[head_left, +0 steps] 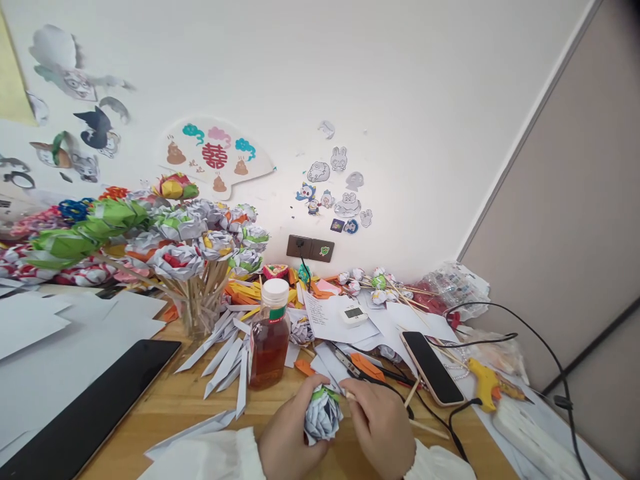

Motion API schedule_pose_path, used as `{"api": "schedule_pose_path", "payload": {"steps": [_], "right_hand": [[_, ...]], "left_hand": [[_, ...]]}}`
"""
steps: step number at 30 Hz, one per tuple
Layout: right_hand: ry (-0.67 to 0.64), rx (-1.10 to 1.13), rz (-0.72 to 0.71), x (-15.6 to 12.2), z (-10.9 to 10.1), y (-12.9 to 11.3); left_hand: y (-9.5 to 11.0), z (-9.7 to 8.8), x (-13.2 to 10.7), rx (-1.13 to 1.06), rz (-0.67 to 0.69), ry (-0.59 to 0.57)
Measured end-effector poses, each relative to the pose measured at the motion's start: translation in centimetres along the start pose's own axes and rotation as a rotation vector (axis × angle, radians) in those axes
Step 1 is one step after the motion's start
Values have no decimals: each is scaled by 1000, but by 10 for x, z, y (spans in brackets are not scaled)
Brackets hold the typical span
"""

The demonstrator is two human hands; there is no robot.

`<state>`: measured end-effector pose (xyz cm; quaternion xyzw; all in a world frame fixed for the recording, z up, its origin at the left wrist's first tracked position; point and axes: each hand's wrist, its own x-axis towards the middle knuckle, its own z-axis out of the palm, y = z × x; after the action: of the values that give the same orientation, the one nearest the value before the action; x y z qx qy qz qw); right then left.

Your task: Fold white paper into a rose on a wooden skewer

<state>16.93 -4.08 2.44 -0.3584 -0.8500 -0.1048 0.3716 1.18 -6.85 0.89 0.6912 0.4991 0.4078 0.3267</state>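
Note:
My left hand (290, 433) is closed around a white paper flower (323, 417) with a green strip near its top. Beside it, my right hand (383, 423) pinches a thin wooden stick (430, 429); its tip shows at the fingertips close to the flower, and its other end sticks out past the hand. Whether the tip touches the flower, I cannot tell. Just beyond my left hand stands a bottle of amber liquid (270, 347) with a white cap. Folded white paper strips (225, 363) lie left of the bottle.
A jar of paper flowers (195, 307) stands at the back left, near a black tablet (100, 407) and white paper sheets (30, 320). To the right are a phone (433, 367), a yellow glue gun (484, 383) with its cable, and a white timer (353, 315). A wall closes off the back.

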Motion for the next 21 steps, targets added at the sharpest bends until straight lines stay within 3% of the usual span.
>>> {"api": "schedule_pose_path", "payload": {"steps": [5,12,21], "right_hand": [[-51,54,-46,-2,5,3],[-60,53,-31,-1,5,4],[-119,80,-36,-2,8,5]], "left_hand": [[-5,3,3,-86,4,69],[-6,3,9,-265,-22,18],[-12,8,3,-275,8,162]]}}
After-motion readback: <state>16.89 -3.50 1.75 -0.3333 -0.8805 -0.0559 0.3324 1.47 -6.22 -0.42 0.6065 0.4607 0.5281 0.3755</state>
